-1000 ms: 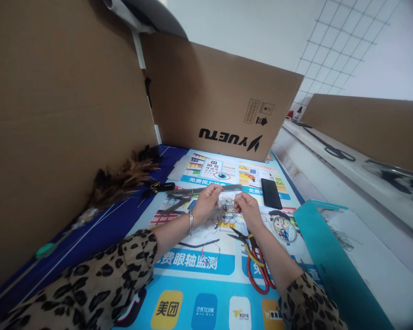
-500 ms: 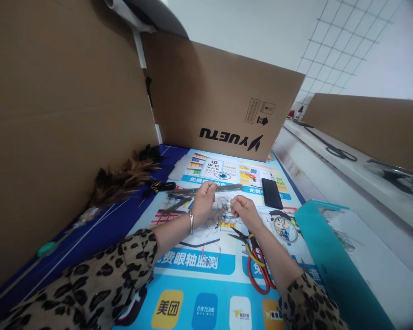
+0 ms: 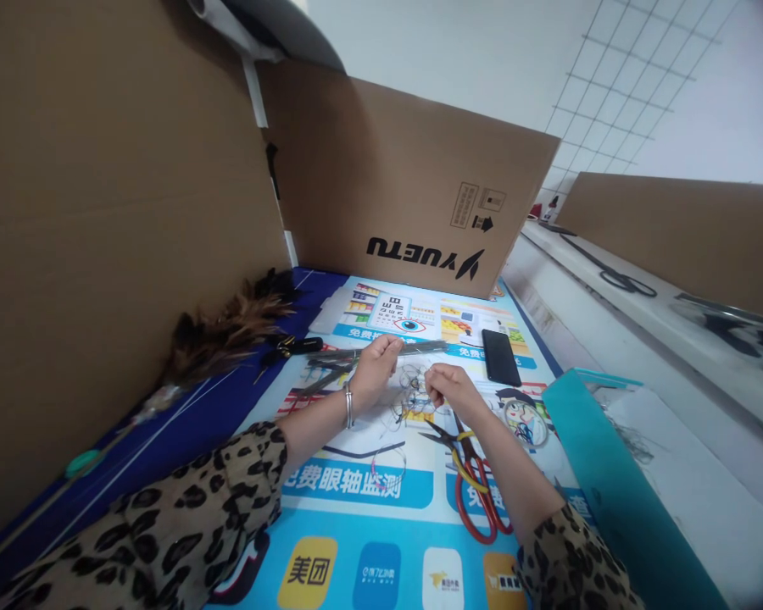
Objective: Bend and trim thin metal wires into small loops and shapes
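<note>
My left hand (image 3: pixel 376 369), with a silver bangle at the wrist, is closed in a pinch over the printed cover. Facing it, my right hand (image 3: pixel 448 391) has its fingers curled and pressed together. What either hand pinches is too fine to make out. Between and below them lies a loose tangle of thin wire (image 3: pixel 413 390). A bundle of straight grey wires (image 3: pixel 423 346) stretches behind my left hand. Red-handled scissors (image 3: pixel 474 491) and yellow-handled pliers (image 3: pixel 461 453) lie partly beside and under my right forearm.
A black phone (image 3: pixel 501 357) lies to the right, near a round clear dish (image 3: pixel 526 422). The teal box (image 3: pixel 610 483) holds wire scraps. Black-handled pliers (image 3: pixel 302 346) and brown feathers (image 3: pixel 229 318) lie left. Cardboard panels (image 3: pixel 413 169) stand behind and left.
The view has shifted very slightly. Both hands keep almost the same pose and place, and nothing has visibly been picked up or let go.
</note>
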`<action>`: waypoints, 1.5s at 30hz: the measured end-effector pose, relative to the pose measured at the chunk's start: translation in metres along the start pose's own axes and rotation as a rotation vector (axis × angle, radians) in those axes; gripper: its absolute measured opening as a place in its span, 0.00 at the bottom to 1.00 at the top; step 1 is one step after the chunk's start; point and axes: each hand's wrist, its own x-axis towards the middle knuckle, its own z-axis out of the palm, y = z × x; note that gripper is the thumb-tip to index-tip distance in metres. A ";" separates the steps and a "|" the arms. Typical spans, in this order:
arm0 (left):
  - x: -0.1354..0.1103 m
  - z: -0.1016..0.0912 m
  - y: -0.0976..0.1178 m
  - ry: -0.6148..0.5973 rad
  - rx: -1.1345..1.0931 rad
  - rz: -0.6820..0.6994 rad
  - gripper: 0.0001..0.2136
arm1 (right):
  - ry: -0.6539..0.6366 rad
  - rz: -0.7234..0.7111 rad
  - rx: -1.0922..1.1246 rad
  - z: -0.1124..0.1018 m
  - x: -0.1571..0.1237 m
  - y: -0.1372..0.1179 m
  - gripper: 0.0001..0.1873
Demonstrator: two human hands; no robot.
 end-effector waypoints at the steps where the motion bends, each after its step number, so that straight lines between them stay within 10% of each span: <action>1: 0.001 -0.001 -0.001 -0.004 -0.005 -0.004 0.12 | 0.020 -0.015 0.001 -0.004 0.000 -0.001 0.13; 11: 0.016 -0.010 -0.007 -0.037 -0.084 -0.054 0.12 | 0.034 -0.008 -0.087 -0.047 0.000 0.007 0.15; 28: -0.012 0.001 0.012 -0.514 -0.247 -0.152 0.12 | 0.044 -0.062 -0.275 -0.013 0.004 0.002 0.10; 45: -0.013 0.003 0.009 -0.516 -0.221 -0.126 0.09 | 0.176 -0.156 -0.339 -0.016 0.008 0.005 0.08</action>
